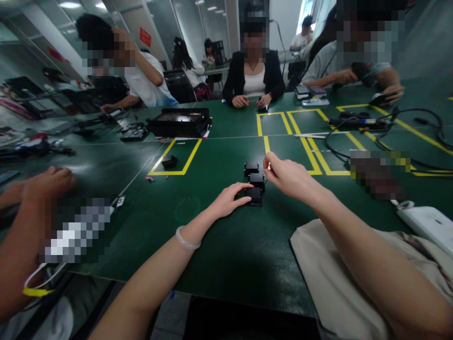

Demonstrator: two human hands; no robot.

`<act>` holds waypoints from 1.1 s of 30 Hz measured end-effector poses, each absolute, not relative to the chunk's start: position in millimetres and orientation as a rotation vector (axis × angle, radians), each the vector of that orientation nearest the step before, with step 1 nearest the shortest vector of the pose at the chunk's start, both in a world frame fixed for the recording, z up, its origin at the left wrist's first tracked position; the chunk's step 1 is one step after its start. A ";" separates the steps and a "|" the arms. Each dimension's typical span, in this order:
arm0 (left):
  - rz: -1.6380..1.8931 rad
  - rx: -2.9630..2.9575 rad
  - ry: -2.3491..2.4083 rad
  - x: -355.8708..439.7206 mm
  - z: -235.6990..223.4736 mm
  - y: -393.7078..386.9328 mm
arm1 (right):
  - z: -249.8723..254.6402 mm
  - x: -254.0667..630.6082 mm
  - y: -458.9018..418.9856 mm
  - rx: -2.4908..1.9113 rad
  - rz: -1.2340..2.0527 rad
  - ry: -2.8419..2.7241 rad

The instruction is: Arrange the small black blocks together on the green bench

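Observation:
Three small black box-shaped parts stand in a row on the green table: a far one, a middle one and a near one. My left hand, a pale bangle at its wrist, has its thumb and forefinger on the left side of the near black box. Just right of the row, my right hand is raised a little with its fingertips pinched together. Whatever is between those fingertips is too small to make out.
A black tray sits farther left, beyond a small black part inside yellow tape. Beige cloth lies under my right forearm. Cables and a white device are at right. Several people sit around; a co-worker's arm rests at left.

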State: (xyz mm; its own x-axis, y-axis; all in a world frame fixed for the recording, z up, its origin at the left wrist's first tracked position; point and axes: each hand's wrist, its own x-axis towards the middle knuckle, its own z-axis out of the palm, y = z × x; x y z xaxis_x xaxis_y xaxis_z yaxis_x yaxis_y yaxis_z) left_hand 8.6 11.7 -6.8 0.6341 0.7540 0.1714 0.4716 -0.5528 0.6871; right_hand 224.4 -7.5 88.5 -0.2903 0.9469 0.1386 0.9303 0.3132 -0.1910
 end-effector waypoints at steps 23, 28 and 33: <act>0.600 2.239 0.954 8.0 -5.8 11.3 | 87.3 221.2 -9.4 -1.715 0.060 -2.378; 0.608 2.242 0.956 7.7 -7.3 11.8 | 88.7 220.1 -9.1 -1.734 0.073 -2.363; 0.602 2.236 0.952 8.0 -6.6 11.4 | 90.2 222.4 -8.5 -1.777 0.036 -2.389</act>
